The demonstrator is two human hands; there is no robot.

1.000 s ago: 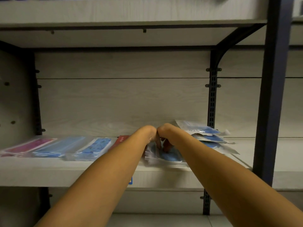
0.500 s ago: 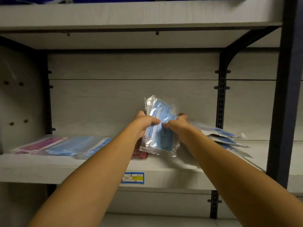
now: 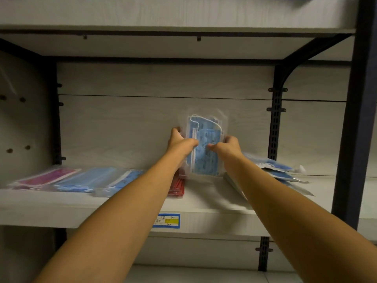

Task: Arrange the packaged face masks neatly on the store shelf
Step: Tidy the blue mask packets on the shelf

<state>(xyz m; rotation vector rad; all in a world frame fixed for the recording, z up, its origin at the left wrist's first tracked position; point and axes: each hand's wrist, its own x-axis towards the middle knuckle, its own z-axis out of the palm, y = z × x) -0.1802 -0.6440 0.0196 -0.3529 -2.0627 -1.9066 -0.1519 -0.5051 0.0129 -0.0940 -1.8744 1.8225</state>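
A clear packet of blue face masks [image 3: 206,144] stands upright above the middle of the pale shelf [image 3: 204,203]. My left hand [image 3: 180,142] grips its left edge and my right hand [image 3: 226,147] grips its right edge. Flat on the shelf at the left lie a pink packet [image 3: 46,177], a blue packet [image 3: 86,179] and a patterned blue packet [image 3: 124,180]. A red packet [image 3: 177,186] lies partly hidden behind my left forearm. A loose pile of blue packets [image 3: 279,170] sits to the right.
A dark steel upright [image 3: 355,119] stands at the right, with a slotted bracket rail [image 3: 275,123] behind it. The upper shelf [image 3: 163,15] hangs overhead. A blue and yellow price label [image 3: 166,220] is on the shelf's front edge.
Both hands lifted the blue mask packet off the shelf and turned it upright; it now sits higher and squarer than half a second ago.
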